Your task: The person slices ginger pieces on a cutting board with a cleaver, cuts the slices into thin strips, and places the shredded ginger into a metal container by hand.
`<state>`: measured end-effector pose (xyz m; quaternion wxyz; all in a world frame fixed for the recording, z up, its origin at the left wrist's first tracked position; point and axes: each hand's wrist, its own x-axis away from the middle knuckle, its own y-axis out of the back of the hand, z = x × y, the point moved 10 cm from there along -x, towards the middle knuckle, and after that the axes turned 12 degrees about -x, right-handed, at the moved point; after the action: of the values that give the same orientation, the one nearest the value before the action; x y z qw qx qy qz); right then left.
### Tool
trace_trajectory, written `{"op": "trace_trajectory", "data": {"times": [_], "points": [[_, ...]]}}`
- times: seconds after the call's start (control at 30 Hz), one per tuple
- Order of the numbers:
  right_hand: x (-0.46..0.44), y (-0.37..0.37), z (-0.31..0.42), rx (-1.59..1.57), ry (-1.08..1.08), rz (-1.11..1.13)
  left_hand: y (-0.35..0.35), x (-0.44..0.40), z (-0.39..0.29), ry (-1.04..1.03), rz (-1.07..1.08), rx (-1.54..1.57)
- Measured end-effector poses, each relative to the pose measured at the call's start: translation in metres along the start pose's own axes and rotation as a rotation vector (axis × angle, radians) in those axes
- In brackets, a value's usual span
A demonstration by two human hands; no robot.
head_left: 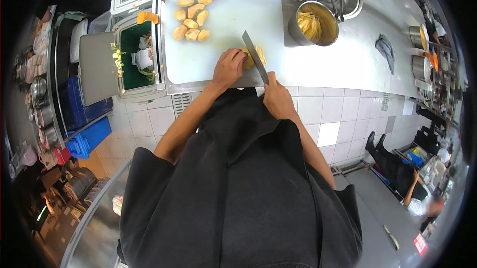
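On the white cutting board [223, 19], my left hand [230, 67] is closed with curled fingers on a peeled potato [248, 59]. My right hand [276, 92] grips the handle of a kitchen knife [255, 56], whose blade stands at the potato's right side. Thin yellow strips [262, 55] lie just right of the blade. Several whole peeled potatoes [190, 23] are grouped at the board's upper left. To the right of the board stands a metal pot [294, 28] with more cut strips [309, 23] inside.
A metal bowl [354, 0] with utensils sits behind the pot. A grey cloth [385, 53] lies farther right on the steel counter [355, 44]. Left of the board is an open bin [130, 72] with scraps. Another person [397, 168] is at the far right.
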<state>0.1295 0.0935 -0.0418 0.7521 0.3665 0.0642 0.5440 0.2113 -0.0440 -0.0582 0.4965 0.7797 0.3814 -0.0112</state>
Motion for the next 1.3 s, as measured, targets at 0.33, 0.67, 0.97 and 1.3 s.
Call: {"op": "trace_trajectory", "data": {"times": [0.33, 0.67, 0.97, 1.3], "points": [[0.002, 0.006, 0.010, 0.034, -0.100, 0.108, -0.010, -0.004, 0.005, 0.034, 0.073, -0.030], [0.016, 0.002, 0.006, 0.094, -0.231, 0.166, -0.011, -0.002, 0.000, -0.010, 0.094, -0.079], [-0.004, 0.008, 0.024, 0.105, -0.096, 0.106, -0.009, -0.006, 0.001, 0.007, 0.085, -0.055], [-0.001, 0.006, 0.016, 0.087, -0.057, 0.087, -0.009, 0.002, 0.001, -0.005, 0.073, -0.072]]}}
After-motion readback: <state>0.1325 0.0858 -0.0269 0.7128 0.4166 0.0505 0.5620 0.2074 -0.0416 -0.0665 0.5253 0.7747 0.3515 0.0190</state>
